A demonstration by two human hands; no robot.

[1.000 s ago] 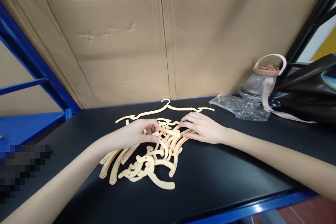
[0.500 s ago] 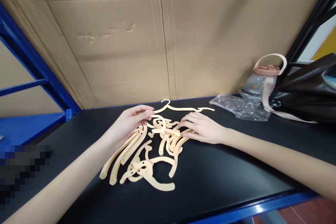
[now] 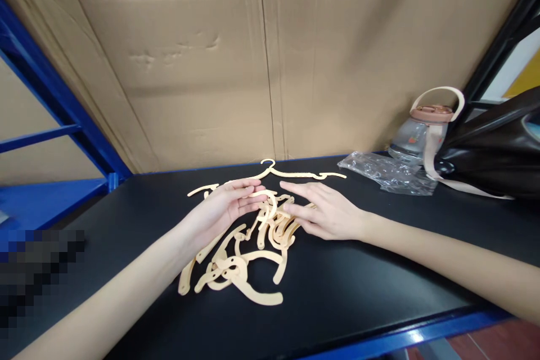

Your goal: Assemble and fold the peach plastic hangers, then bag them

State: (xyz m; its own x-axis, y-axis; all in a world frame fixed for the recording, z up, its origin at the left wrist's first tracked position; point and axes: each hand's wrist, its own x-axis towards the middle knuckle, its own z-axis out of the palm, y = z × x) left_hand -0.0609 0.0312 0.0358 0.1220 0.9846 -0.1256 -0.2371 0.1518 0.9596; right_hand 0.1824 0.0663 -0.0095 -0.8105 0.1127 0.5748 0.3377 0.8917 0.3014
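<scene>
A tangle of cream plastic hanger pieces (image 3: 242, 256) lies on the black tabletop (image 3: 358, 275). My left hand (image 3: 223, 208) hovers over the pile's upper left and pinches a curved hanger piece (image 3: 270, 202) between thumb and fingers. To its right, my right hand (image 3: 324, 211) rests with fingers stretched flat, touching the pieces at the pile's right edge. One whole cream hanger (image 3: 274, 173) lies flat behind the pile, near the cardboard wall.
A cardboard wall (image 3: 270, 67) closes the back. At the far right lie a crinkled clear plastic bag (image 3: 383, 171), a clear bottle with a pink lid and strap (image 3: 422, 129), and a black bag (image 3: 493, 146). Blue shelf framing (image 3: 50, 118) stands left; the blue table edge (image 3: 422, 332) runs in front.
My left hand lifted a curved piece out of the pile and brought it toward the right hand. The right hand's fingers lifted and spread. Several long pieces shifted under my left arm.
</scene>
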